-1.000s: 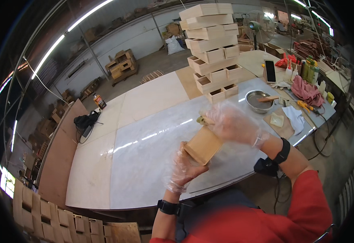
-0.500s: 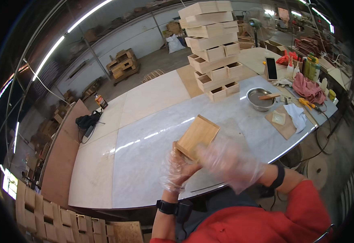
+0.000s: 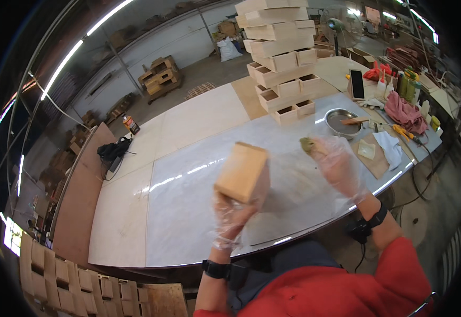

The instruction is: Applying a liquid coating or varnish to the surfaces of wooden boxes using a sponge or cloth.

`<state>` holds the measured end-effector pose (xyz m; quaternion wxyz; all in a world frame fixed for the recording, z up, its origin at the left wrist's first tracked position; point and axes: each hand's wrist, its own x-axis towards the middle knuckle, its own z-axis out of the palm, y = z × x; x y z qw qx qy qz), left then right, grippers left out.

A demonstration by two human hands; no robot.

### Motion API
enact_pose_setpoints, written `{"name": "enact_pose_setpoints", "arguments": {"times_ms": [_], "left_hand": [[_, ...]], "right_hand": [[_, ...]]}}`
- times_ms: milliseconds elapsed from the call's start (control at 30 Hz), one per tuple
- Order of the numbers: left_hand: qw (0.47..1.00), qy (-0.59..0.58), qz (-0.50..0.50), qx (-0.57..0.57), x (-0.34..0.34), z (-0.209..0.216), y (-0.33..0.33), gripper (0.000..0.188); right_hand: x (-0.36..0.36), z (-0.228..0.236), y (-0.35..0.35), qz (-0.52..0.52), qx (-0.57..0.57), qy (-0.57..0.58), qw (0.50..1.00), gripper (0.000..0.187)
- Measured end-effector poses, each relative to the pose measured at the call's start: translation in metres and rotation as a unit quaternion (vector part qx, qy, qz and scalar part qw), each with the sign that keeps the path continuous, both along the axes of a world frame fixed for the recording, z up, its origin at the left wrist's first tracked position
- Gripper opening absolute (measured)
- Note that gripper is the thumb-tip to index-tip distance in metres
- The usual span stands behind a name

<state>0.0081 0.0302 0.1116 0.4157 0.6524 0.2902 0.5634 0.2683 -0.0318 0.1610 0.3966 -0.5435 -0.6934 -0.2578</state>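
My left hand [image 3: 231,217], in a clear plastic glove, grips a small wooden box [image 3: 242,171] by its lower end and holds it tilted above the table. The box is slightly blurred, with a smooth honey-coloured face turned up. Off to the right, my gloved right hand [image 3: 340,166] pinches an olive-green wad [image 3: 307,146], either sponge or cloth. That hand is apart from the box, over the table near a steel bowl [image 3: 330,126] with dark liquid and a wooden-handled tool [image 3: 353,121] resting across it.
A tall stack of pale wooden boxes [image 3: 278,63] stands at the table's far side. On the right lie a white cloth [image 3: 388,149], a pink cloth [image 3: 403,113], bottles and a propped phone [image 3: 356,84]. A black bundle [image 3: 113,149] and a bottle [image 3: 130,124] sit at left.
My right hand has moved from the box out to the right, and the olive wad now shows in its fingers. My left hand has turned the box so another side shows.
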Motion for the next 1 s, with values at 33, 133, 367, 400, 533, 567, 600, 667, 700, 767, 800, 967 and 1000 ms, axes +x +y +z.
{"name": "enact_pose_setpoints", "arguments": {"times_ms": [33, 133, 367, 400, 533, 567, 600, 667, 700, 767, 800, 967, 1000], "left_hand": [[0.996, -0.077, 0.027, -0.023, -0.004, -0.004, 0.000, 0.059], [0.977, -0.175, 0.069, -0.097, -0.017, -0.011, -0.006, 0.054], [0.862, -0.359, 0.033, -0.355, 0.009, -0.066, -0.025, 0.042], [0.861, -0.358, 0.031, -0.361, 0.012, -0.072, -0.028, 0.042], [0.812, -0.361, -0.020, -0.458, 0.027, -0.086, -0.039, 0.056], [0.810, -0.361, -0.027, -0.462, 0.027, -0.085, -0.044, 0.056], [0.799, -0.313, -0.040, -0.512, 0.027, -0.084, -0.048, 0.060], [0.784, -0.263, -0.053, -0.559, 0.022, -0.080, -0.056, 0.064], [0.785, -0.184, -0.085, -0.586, 0.020, -0.078, -0.059, 0.067], [0.777, -0.101, -0.118, -0.610, 0.011, -0.076, -0.061, 0.069], [0.776, 0.013, -0.189, -0.601, 0.007, -0.077, -0.058, 0.068], [0.838, 0.218, -0.134, -0.482, -0.031, -0.061, -0.079, 0.051], [0.874, 0.203, -0.097, -0.430, -0.039, -0.062, -0.082, 0.049]], "right_hand": [[0.003, 0.007, -0.009, -0.041, -0.137, 0.151, 0.978, 0.031], [0.031, -0.009, -0.017, -0.044, -0.252, 0.329, 0.909, 0.030], [0.106, -0.061, -0.010, -0.001, -0.152, 0.238, 0.959, 0.026], [0.118, -0.065, -0.007, -0.006, -0.156, 0.238, 0.959, 0.026], [0.163, -0.076, 0.012, -0.074, -0.206, 0.170, 0.961, 0.036], [0.173, -0.078, 0.017, -0.147, -0.156, -0.020, 0.977, 0.040], [0.181, -0.078, 0.022, -0.155, -0.157, -0.023, 0.975, 0.040], [0.191, -0.078, 0.034, -0.221, -0.148, -0.097, 0.959, 0.026], [0.200, -0.079, 0.046, -0.223, -0.148, -0.098, 0.959, 0.026], [0.215, -0.081, 0.071, -0.158, -0.211, 0.065, 0.962, 0.027], [0.219, -0.082, 0.073, -0.165, -0.214, 0.065, 0.960, 0.027], [0.242, -0.102, 0.095, -0.245, -0.264, 0.024, 0.933, 0.033], [0.252, -0.112, 0.097, -0.248, -0.267, 0.022, 0.931, 0.033]]}}
